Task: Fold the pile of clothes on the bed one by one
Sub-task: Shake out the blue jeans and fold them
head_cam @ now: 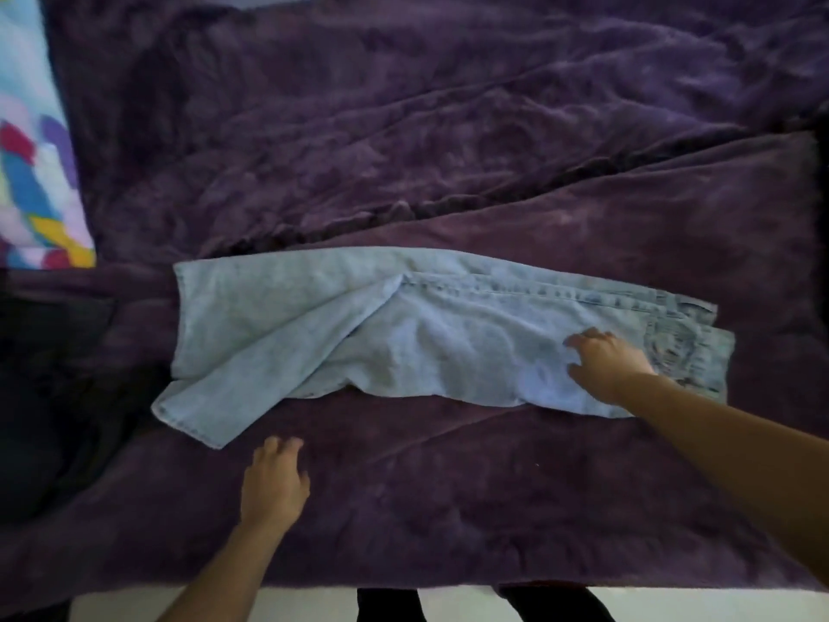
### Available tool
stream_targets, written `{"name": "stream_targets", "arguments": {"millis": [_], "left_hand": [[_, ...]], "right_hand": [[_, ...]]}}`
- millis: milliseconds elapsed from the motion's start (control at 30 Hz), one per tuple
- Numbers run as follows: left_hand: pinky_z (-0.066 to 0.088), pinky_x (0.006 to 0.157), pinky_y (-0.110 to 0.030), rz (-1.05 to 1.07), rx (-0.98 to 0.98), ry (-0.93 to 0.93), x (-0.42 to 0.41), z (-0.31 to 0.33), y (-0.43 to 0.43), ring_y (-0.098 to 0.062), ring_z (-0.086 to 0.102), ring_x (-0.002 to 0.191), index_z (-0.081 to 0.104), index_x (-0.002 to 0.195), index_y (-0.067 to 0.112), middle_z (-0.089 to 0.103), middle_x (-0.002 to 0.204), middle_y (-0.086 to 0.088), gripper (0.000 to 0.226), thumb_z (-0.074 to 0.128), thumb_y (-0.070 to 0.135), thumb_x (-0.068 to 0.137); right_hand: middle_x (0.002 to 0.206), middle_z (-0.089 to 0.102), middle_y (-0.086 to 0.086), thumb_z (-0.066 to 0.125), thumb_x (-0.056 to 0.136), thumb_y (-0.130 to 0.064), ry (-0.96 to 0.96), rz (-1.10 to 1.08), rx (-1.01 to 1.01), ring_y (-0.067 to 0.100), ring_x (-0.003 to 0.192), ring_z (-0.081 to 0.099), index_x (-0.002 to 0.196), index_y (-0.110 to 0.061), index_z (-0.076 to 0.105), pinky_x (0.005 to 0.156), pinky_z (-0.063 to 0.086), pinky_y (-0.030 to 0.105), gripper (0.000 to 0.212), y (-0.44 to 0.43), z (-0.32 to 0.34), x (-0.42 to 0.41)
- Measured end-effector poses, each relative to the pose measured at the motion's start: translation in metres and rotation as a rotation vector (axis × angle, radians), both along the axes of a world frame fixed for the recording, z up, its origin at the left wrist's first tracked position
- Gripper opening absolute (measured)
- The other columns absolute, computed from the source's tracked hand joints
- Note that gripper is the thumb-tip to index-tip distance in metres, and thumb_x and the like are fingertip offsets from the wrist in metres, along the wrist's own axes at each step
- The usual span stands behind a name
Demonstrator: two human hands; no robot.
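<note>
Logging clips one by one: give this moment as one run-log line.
light blue jeans spread on purple blanket | right hand presses waist end | left hand open near hem

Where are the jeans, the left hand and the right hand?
jeans (448, 334): head view, middle of the legs.
left hand (274, 480): head view, back of the hand.
right hand (608, 363): head view, back of the hand.
</note>
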State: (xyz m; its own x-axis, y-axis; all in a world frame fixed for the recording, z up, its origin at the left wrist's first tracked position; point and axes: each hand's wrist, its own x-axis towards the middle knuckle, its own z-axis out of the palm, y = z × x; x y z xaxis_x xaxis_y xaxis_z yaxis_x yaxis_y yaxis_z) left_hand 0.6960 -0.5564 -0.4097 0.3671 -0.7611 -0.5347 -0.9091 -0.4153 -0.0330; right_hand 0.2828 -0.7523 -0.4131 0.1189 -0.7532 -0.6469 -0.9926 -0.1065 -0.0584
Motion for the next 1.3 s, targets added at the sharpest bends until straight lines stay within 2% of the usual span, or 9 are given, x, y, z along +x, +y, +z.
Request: {"name": "stream_targets", "arguments": {"millis": [233,433,500,600,733,800,1000,1133,1300], "left_hand": [[0.043,0.095,-0.042,-0.134,-0.038,-0.114,0.134,-0.027,0.004,-0.030,0.039,0.127,0.044,0.139,0.018,0.038,0.140,-0.012,0.077,0.079,0.024,0.071],[0.038,0.092,-0.050,-0.220,-0.154,-0.143,0.233,-0.062,-0.032,-0.038,0.045,0.120,0.055,0.131,0.018,0.050,0.130,-0.018,0.060,0.075,0.016,0.074],[0.041,0.084,-0.048,-0.282,-0.208,-0.116,0.255,-0.060,-0.045,-0.039,0.051,0.107,0.068,0.112,0.017,0.056,0.116,-0.018,0.035,0.072,0.015,0.077],[0.042,0.079,-0.045,-0.354,-0.319,0.004,0.274,-0.052,-0.067,-0.034,0.054,0.098,0.071,0.083,0.014,0.059,0.105,-0.011,0.006,0.070,0.018,0.079],[0.045,0.072,-0.042,-0.092,-0.490,0.322,0.297,-0.039,-0.116,-0.029,0.055,0.086,0.065,0.079,0.008,0.061,0.091,-0.008,0.005,0.063,0.009,0.084],[0.043,0.071,-0.038,-0.201,-0.480,0.375,0.310,-0.039,-0.135,-0.028,0.055,0.084,0.065,0.081,0.007,0.060,0.089,-0.005,0.003,0.063,0.009,0.082],[0.033,0.107,-0.046,-0.714,-0.105,0.242,0.300,-0.072,-0.098,-0.030,0.033,0.136,0.045,0.137,0.023,0.033,0.148,-0.011,0.081,0.077,0.043,0.065],[0.044,0.089,-0.040,-0.403,-0.276,0.310,0.310,-0.091,-0.092,-0.026,0.051,0.115,0.068,0.113,0.017,0.055,0.128,-0.006,0.032,0.072,0.025,0.082],[0.044,0.064,-0.026,0.348,-0.284,0.834,0.333,-0.075,-0.147,-0.012,0.059,0.068,0.070,0.081,0.013,0.064,0.070,0.004,0.014,0.069,0.026,0.085]], "right_hand": [[0.113,0.065,0.008,0.057,0.092,-0.022,-0.405,0.022,-0.212,0.031,0.103,0.062,0.116,-0.016,0.065,0.080,0.049,0.038,0.027,0.010,-0.004,0.196],[0.095,0.069,0.018,0.072,0.085,-0.020,-0.851,-1.314,0.213,0.027,0.079,0.067,0.096,-0.004,0.059,0.061,0.057,0.037,0.024,-0.013,-0.057,0.354],[0.085,0.066,0.012,0.073,0.083,-0.019,-0.801,-1.496,0.197,0.022,0.069,0.065,0.090,-0.007,0.056,0.047,0.053,0.029,0.022,-0.013,-0.068,0.373],[0.075,0.061,0.005,0.065,0.089,-0.016,-0.744,-1.575,0.233,0.011,0.054,0.057,0.092,-0.011,0.055,0.037,0.041,0.019,0.011,-0.012,-0.066,0.381],[0.053,0.058,0.002,0.054,0.094,-0.018,-0.886,-1.563,0.306,0.011,0.044,0.056,0.077,-0.013,0.053,0.039,0.039,0.017,0.018,-0.050,-0.036,0.397],[0.062,0.062,0.002,0.052,0.095,-0.027,-0.921,-1.509,0.325,0.013,0.057,0.060,0.079,-0.015,0.054,0.052,0.042,0.022,0.020,-0.074,-0.020,0.408],[0.097,0.067,0.008,0.056,0.093,-0.042,-0.709,-1.278,0.532,0.022,0.082,0.063,0.099,-0.015,0.061,0.068,0.047,0.031,0.028,-0.040,-0.025,0.444],[0.089,0.070,0.005,0.059,0.092,-0.029,-0.769,-1.266,0.695,0.018,0.077,0.068,0.091,-0.015,0.062,0.063,0.043,0.027,0.014,-0.006,-0.038,0.480],[0.087,0.073,-0.003,0.050,0.098,-0.020,-1.127,-1.309,0.615,0.010,0.072,0.067,0.091,-0.018,0.063,0.056,0.044,0.021,0.014,-0.061,-0.023,0.519]]}}
